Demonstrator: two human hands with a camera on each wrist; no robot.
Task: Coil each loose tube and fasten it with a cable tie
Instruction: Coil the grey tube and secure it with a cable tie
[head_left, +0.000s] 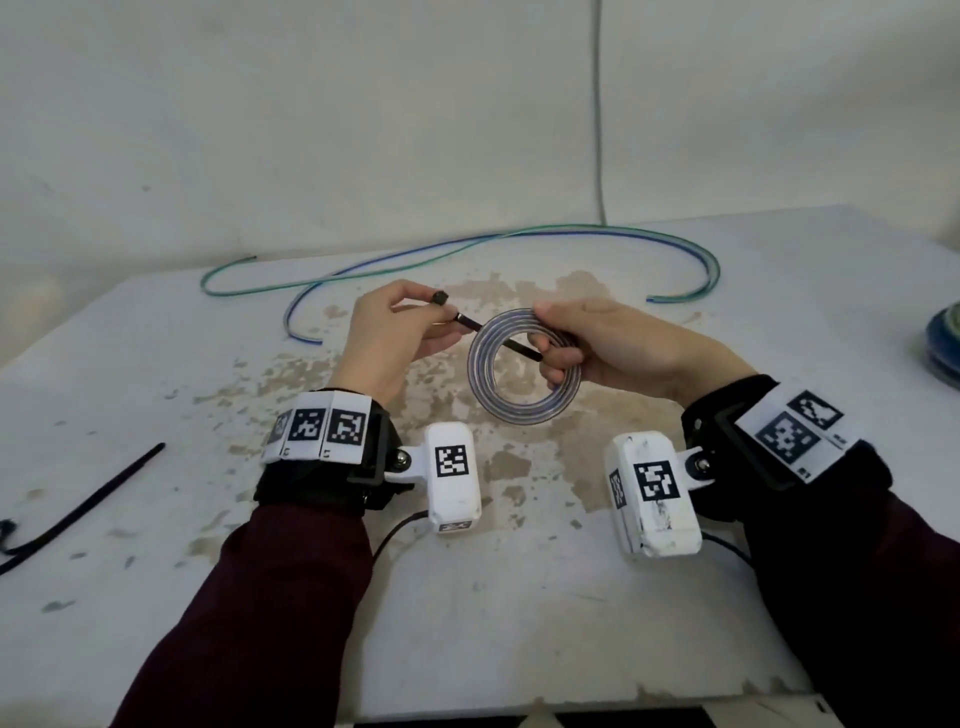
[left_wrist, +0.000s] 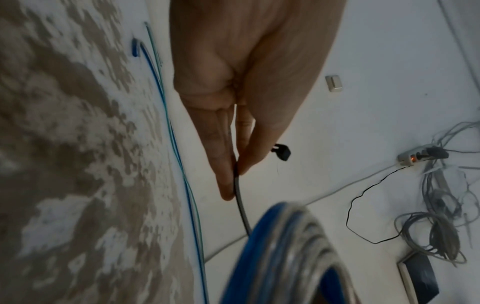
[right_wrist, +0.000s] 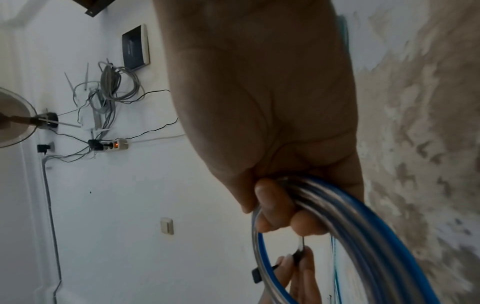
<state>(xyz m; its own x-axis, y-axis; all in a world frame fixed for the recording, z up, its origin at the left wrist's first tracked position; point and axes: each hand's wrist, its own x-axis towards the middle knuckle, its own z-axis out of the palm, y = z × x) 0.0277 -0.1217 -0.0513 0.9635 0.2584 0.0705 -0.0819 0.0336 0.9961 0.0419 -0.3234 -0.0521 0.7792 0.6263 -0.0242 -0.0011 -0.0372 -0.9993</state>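
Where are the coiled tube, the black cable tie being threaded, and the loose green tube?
coiled tube (head_left: 521, 411), head view, lower arc of the coil.
black cable tie (head_left: 470, 323), head view, strap between left hand and coil.
loose green tube (head_left: 716, 270), head view, right-hand bend on the table.

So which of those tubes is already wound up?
The blue-striped coiled tube that the right hand grips above the table. The blue tube and green tube behind it lie loose and uncoiled.
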